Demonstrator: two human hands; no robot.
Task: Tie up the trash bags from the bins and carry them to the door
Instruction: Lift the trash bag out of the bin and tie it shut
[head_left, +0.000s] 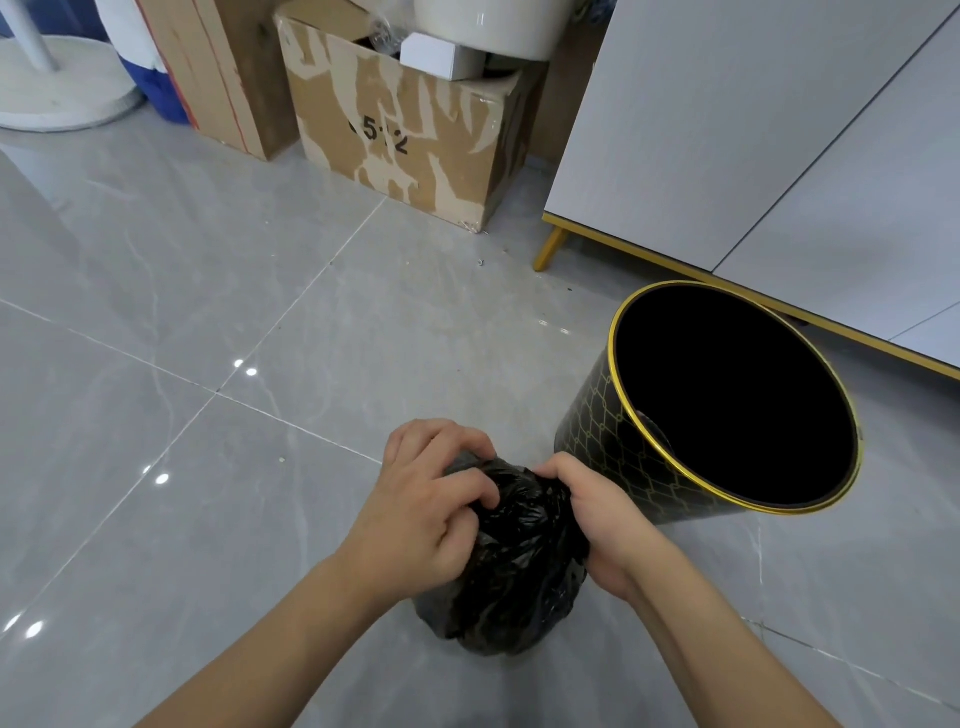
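Black bag sits on the grey tile floor, lowest and nearest in view, between both forearms. Its top is gathered into a crumpled neck.

Left hand on the bag's left side, fingers curled tight over the gathered plastic, thumb pressing into the folds. Right hand on the bag's right side, closed around the bunched plastic; knuckles show, fingertips buried in the bag. Both hands grip the neck, close together, nearly touching across it. Whether a knot is formed, cannot tell.

Just right of the bag and a little beyond: bin, black with a gold lattice pattern and gold rim, upright on the floor. Interior reads solid black; no liner visible at the rim. Bin near the bag's right side, contact unclear.

Behind the bin: white cabinet on gold legs, gold trim along the base.

Far beyond the bag: torn cardboard box with printed digits, small white box on top. Left of it, a taller carton, then a white round stand base.
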